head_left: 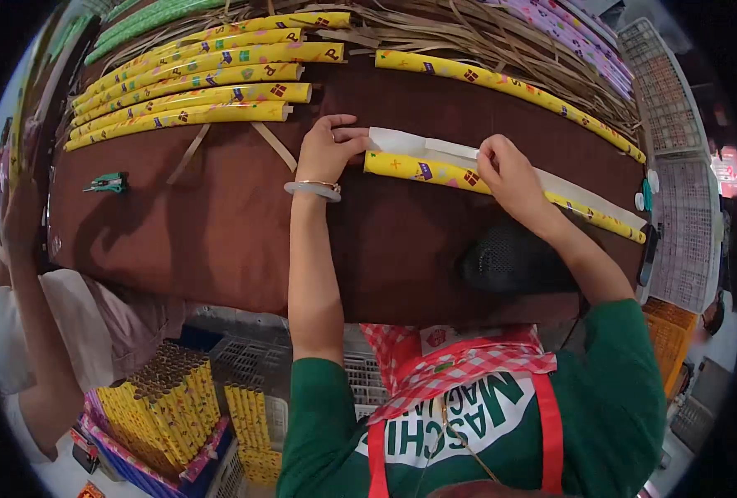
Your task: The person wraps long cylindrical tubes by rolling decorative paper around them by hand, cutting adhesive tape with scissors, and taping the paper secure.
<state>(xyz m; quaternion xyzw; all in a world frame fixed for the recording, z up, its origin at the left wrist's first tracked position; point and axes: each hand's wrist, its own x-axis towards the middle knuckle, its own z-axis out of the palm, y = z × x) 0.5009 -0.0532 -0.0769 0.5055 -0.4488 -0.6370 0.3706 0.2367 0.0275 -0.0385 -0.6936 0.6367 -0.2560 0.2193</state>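
Observation:
A yellow patterned roll (430,172) lies on the brown cloth in front of me, a strip of its white underside (451,148) turned up along the far edge. My left hand (333,149) is at the roll's left end, thumb and fingers closed on the white paper edge. Farther right, my right hand (508,173) pinches the same edge with fingers bent over the roll. Beyond my right hand the roll runs on to the table's right side. A black mesh-topped object (513,256) sits below my right forearm.
Several yellow rolls (186,114) lie at the back left, another (509,87) at the back right, by brown strips (435,33). A green cutter (107,183) rests at left. A co-worker's arm (32,274) is at far left. White baskets (683,224) stand at right.

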